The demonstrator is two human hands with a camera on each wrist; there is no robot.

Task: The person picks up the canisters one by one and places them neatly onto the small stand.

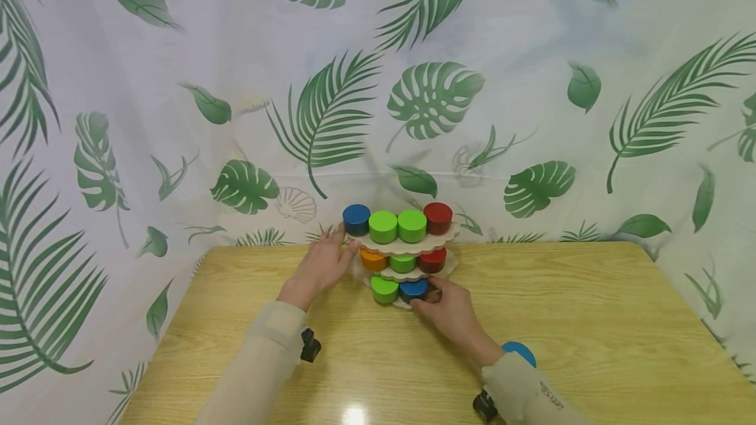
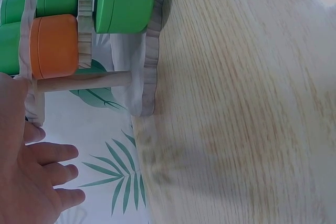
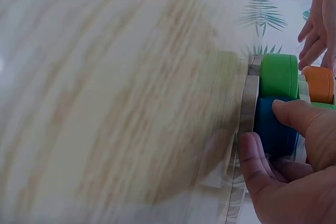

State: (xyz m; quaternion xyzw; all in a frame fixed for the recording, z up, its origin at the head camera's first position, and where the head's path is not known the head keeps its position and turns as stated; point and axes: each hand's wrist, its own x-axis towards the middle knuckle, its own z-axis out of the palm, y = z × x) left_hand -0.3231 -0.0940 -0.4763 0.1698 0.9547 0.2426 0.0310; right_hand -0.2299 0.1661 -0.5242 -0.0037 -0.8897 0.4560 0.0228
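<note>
A three-tier wooden stand point(image 1: 407, 246) loaded with coloured cylinders sits at the table's far edge. My left hand point(image 1: 339, 248) lies with straight fingers against the left rim of the top shelf, beside a blue cylinder point(image 1: 356, 218). In the left wrist view its fingers point(image 2: 58, 174) are relaxed and hold nothing, below an orange cylinder point(image 2: 52, 45). My right hand point(image 1: 426, 302) is at the bottom tier. Its thumb lies over the lower blue cylinder point(image 3: 273, 129) and its fingers point(image 3: 252, 156) curl at the base plate point(image 3: 249, 98). A dark piece point(image 1: 434, 292) shows by those fingers.
The stand is on a light wooden table point(image 1: 590, 320), hard against a leaf-print curtain point(image 1: 531, 84). A blue disc point(image 1: 520, 350) lies on the table just behind my right wrist. Bare tabletop stretches to the left, right and front of the stand.
</note>
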